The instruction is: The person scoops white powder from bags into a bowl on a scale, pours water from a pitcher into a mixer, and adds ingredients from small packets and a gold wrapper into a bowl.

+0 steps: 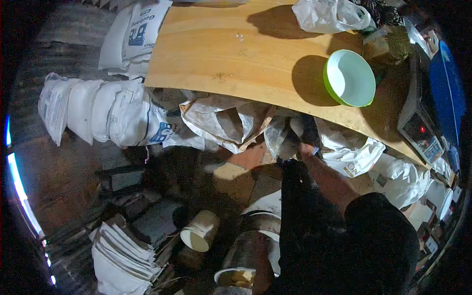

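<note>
My right arm reaches to the underside of the table's front edge. There my right hand [306, 149] is closed at the edge of a clear plastic bag [276, 137], its fingers partly in shadow. Left of that bag stands an opened white paper sack [211, 118] with a brown inner side. Another white sack [356, 156] is to the right of the hand. Low in the view, my left forearm shows dimly beside a white-rimmed container [231, 276] with pale contents; the left hand's fingers are hidden in the dark.
A green bowl [350, 78] and a white plastic bag [332, 15] are on the wooden table [221, 44]. At right is a scale [420, 128] with a red light. Filled sacks [103, 110] line the left; a cream bucket [200, 231] and stacked white sacks [118, 258] are below.
</note>
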The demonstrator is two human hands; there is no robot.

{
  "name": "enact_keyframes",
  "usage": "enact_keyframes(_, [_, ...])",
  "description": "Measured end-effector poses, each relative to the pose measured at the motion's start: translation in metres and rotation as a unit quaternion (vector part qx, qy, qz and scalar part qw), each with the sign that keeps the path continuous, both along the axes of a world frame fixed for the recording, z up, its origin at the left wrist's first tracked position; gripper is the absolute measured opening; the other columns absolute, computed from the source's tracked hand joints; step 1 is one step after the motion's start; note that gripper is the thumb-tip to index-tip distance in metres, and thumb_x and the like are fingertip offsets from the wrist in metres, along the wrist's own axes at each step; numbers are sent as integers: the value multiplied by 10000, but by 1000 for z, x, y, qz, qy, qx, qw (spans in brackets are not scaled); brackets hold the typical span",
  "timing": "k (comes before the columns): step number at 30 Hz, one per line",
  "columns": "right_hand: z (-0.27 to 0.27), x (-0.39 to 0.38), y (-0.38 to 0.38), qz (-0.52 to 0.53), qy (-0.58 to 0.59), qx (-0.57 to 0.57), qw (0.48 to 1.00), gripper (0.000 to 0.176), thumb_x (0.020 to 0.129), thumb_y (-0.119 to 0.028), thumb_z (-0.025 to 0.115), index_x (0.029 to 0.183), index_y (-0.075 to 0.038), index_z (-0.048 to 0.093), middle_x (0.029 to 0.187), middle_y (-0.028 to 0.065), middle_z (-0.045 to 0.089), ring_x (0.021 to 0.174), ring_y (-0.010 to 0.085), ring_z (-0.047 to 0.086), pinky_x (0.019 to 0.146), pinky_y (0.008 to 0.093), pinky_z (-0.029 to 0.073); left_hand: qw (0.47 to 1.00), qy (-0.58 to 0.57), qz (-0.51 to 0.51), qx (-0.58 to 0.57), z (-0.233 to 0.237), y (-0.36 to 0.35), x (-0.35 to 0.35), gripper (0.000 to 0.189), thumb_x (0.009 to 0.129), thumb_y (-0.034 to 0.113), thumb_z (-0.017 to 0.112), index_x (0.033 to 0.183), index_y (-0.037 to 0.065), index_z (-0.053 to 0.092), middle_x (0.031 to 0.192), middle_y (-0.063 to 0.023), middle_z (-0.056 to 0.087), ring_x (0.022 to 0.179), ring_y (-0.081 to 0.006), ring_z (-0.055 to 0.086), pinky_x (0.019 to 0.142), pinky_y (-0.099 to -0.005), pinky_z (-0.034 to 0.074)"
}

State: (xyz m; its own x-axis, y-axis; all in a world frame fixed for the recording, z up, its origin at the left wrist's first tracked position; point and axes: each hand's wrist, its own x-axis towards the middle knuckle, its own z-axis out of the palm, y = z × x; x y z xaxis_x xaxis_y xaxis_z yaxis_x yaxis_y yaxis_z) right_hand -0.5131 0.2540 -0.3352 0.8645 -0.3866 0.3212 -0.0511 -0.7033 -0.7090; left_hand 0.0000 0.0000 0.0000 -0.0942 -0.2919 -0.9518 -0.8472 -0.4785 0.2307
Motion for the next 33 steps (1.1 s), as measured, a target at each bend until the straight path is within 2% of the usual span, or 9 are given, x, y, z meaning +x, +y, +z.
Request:
enact_keyframes(2, [-7,5,1,229,-92,-82,966,166,904,-201,543,884,-64,635,891,126,626,819,332,596,738,446,476,1000,3,-2,-4,4,-4,-3,485,907,386,577,1316,150,466,1206,-111,536,1017,-290,553,840,-540,454])
enact_keyframes(5, [-10,24,8,542,-215,-187,791,177,891,-210,546,847,-58,624,836,135,618,771,340,590,701,449,469,1000,7,-1,-4,8,-9,-4,470,911,380,576,1306,148,472,1187,-106,544,998,-283,556,828,-532,457])
enact_keyframes(11, [15,72,13,888,-341,-288,114,212,866,-228,554,771,-45,603,726,152,601,675,356,578,626,454,455,1000,17,1,-7,20,-9,-8,439,919,368,575,1286,145,484,1149,-94,559,958,-269,563,804,-516,463])
enact_keyframes(13, [105,72,0,902,-23,-425,-70,243,875,-231,545,818,-19,649,757,183,641,716,372,611,652,447,469,1000,18,6,-3,20,-8,-3,429,921,364,575,1279,143,488,1137,-91,565,945,-265,565,796,-510,465])
enact_keyframes(18, [193,73,-2,925,138,-343,-90,397,872,-373,589,878,7,703,862,295,655,810,410,644,714,484,506,1000,24,0,1,24,-11,6,404,927,354,574,1262,140,499,1105,-81,578,912,-253,571,776,-497,470])
enact_keyframes(19, [184,71,-10,936,149,-318,-35,419,878,-392,593,876,13,701,790,289,649,798,432,646,727,517,499,1000,26,1,1,25,-11,4,399,929,352,574,1258,140,501,1099,-80,581,905,-251,572,772,-494,471])
enact_keyframes(22, [189,72,-2,928,85,-353,-83,314,894,-283,586,1048,-40,714,808,194,701,800,229,692,707,367,510,999,32,7,1,27,-13,5,384,932,346,573,1248,138,507,1080,-74,588,885,-244,575,760,-486,473])
enact_keyframes(28, [312,61,-1,899,248,-314,-177,335,913,-317,568,982,-19,707,732,137,669,723,195,658,662,377,495,998,63,22,-5,21,-20,-3,354,940,334,572,1228,134,519,1043,-63,604,846,-230,582,736,-470,479])
enact_keyframes(33, [375,60,1,897,217,-338,-183,313,919,-303,569,990,-28,700,746,151,667,727,183,638,684,363,489,995,94,37,-15,1,-30,-11,330,946,324,571,1211,131,529,1011,-54,617,813,-218,588,716,-457,484])
